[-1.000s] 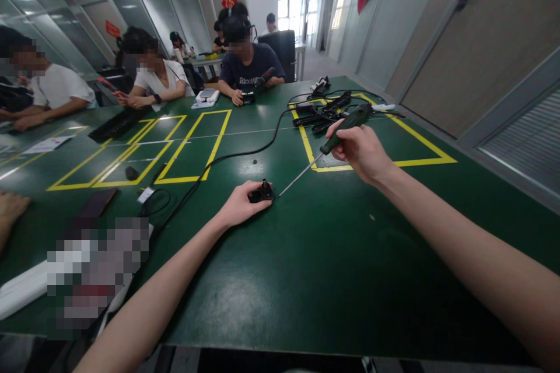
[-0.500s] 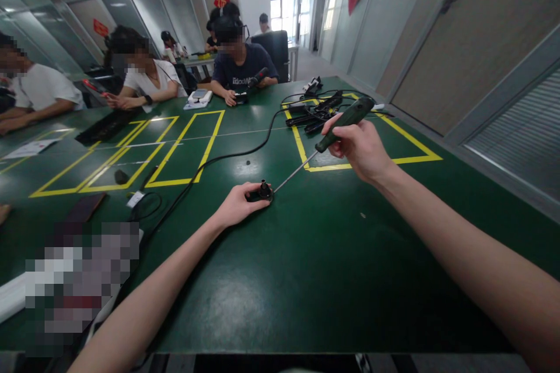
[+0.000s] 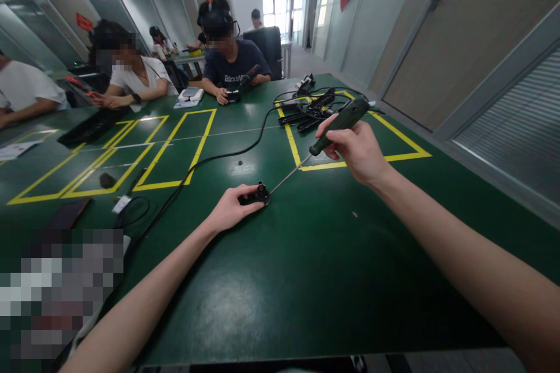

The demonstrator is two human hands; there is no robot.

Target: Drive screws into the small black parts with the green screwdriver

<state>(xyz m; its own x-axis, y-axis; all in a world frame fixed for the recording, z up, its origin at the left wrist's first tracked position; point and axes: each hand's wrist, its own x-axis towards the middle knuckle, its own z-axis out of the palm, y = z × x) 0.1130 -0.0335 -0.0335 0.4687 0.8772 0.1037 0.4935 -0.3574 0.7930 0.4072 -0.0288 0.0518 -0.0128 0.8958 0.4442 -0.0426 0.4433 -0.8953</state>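
Observation:
My left hand (image 3: pixel 233 210) is closed round a small black part (image 3: pixel 262 193) with a short upright round post, held low over the green table (image 3: pixel 306 280). In my right hand (image 3: pixel 356 145) I grip the thick dark green handle of a screwdriver (image 3: pixel 341 127). Its long thin metal shaft slopes down to the left, and the tip meets the right side of the black part. Whether the tip sits in a slot or screw is too small to make out. My left fingers hide much of the part's left side.
Black parts (image 3: pixel 312 111) lie heaped inside a yellow-taped square beyond my right hand. A black cable (image 3: pixel 227 156) crosses the table. At left are a black tray (image 3: pixel 94 125) and a dark phone-like slab (image 3: pixel 70 213). A person in a dark shirt (image 3: pixel 236 64) sits opposite.
The view has shifted slightly, so most things sit a little further left. Both hands keep their grips, and the screwdriver tip stays against the black part.

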